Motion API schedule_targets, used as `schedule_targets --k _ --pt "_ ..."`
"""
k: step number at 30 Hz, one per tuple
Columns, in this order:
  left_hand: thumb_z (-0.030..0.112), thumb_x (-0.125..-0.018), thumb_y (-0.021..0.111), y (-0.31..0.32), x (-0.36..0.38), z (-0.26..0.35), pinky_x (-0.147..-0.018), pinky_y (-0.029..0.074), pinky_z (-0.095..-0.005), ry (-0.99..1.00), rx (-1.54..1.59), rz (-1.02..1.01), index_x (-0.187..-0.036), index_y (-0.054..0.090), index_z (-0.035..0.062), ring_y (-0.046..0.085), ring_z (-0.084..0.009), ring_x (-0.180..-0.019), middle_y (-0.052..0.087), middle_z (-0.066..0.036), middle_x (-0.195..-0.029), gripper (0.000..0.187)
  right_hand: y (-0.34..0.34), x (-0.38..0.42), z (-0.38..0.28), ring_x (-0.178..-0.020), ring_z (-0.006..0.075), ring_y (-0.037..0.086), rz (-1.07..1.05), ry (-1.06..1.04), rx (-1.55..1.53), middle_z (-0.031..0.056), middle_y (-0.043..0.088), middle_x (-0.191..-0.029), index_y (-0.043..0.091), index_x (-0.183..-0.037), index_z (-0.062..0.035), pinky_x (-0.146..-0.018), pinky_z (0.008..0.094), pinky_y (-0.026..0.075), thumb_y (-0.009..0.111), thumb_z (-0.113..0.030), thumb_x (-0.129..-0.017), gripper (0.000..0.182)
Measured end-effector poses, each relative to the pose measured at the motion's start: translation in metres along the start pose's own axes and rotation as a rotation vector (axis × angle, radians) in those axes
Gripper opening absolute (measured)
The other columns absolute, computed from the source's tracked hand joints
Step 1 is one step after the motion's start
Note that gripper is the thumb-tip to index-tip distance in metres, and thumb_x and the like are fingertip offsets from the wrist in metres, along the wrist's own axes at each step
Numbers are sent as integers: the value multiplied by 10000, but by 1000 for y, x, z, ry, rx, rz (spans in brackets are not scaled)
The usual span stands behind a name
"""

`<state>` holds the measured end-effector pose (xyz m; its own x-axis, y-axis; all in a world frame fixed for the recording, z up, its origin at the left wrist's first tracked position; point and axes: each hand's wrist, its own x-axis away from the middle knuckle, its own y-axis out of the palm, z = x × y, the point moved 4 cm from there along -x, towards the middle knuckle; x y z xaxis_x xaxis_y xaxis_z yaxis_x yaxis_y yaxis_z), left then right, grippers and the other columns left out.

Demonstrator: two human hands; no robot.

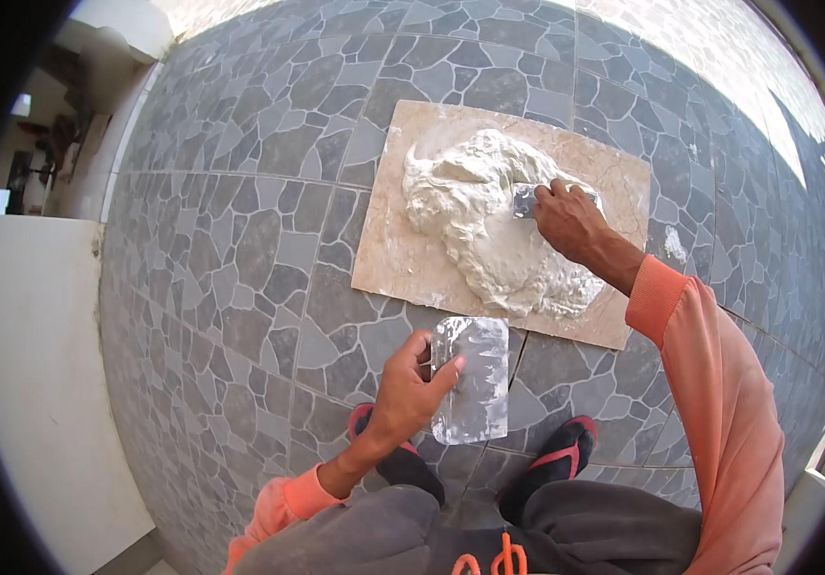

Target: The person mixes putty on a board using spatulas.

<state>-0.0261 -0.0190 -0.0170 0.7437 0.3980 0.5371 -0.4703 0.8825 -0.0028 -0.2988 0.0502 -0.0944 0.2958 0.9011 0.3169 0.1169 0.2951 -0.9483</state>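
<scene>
A mound of wet white plaster-like paste (489,220) is spread over a beige marbled board (383,254) on the floor. My right hand (570,220) is closed on a small flat scraper (524,200), whose blade touches the paste at the mound's right side. Nearer my body, my left hand (412,388) grips a wider rectangular scraper (472,383) by its left edge, thumb on the face. White smears coat that blade. It is held in front of the board's near edge, apart from the paste.
Grey stone-patterned tiles (249,259) surround the board. My feet in red-strapped sandals (566,450) stand just this side of it. A white wall block (43,383) runs along the left. A white splash (674,245) marks the tiles right of the board.
</scene>
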Motion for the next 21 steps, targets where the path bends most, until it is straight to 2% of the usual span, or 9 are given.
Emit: schedule_targets --k 1,7,9,10,11,16,19,21 --pt "101 -937 672 0 0 1 -643 470 -196 4 -1 2 -1116 557 -15 557 -30 -779 630 -18 -909 242 6 2 -3 -1090 292 560 -43 -35 0 146 614 -1117 703 -921 35 -908 419 484 540 -103 -927 213" --pt "108 -936 677 -1 1 -3 -649 473 -198 2 -19 -4 -1126 555 -18 559 -30 -774 631 -21 -914 258 -28 0 19 -1079 280 570 47 65 89 148 620 -1103 706 -913 4 -884 397 475 550 -107 -924 192" --pt "108 -936 677 0 0 0 -646 473 -198 8 -25 -3 -1125 555 -17 560 -30 -772 630 -21 -913 258 -18 2 13 -1078 280 571 47 66 64 151 619 -1100 706 -920 14 -894 399 478 552 -95 -921 189" --pt "108 -936 677 1 0 1 -644 473 -197 15 -29 2 -1123 554 -17 561 -30 -771 629 -21 -912 256 1 2 9 -1074 280 573 -7 44 -29 156 618 -1104 711 -916 23 -913 409 480 565 -74 -909 175" --pt "107 -936 677 1 0 1 -641 474 -196 19 -33 7 -1121 554 -17 561 -30 -771 628 -21 -910 254 19 3 7 -1070 282 575 -68 -25 37 155 619 -1117 716 -909 30 -927 424 482 578 -73 -897 173" --pt "92 -935 675 -1 1 -5 -638 473 -193 -3 8 10 -1122 555 -16 564 -29 -774 628 -20 -911 247 -29 9 19 -1057 278 578 37 47 89 150 625 -1080 706 -863 19 -843 396 493 594 -66 -876 141" --pt "88 -934 674 0 1 -1 -640 475 -194 0 1 6 -1121 555 -14 564 -29 -776 629 -21 -915 244 -14 13 8 -1057 279 578 29 16 55 151 624 -1079 709 -881 25 -854 400 496 589 -69 -881 153" --pt "87 -934 674 -1 1 -2 -643 477 -194 1 -14 6 -1119 555 -14 564 -30 -777 632 -22 -920 242 3 18 -5 -1058 286 581 -60 -49 36 156 621 -1067 716 -897 36 -875 410 502 590 -86 -884 176"
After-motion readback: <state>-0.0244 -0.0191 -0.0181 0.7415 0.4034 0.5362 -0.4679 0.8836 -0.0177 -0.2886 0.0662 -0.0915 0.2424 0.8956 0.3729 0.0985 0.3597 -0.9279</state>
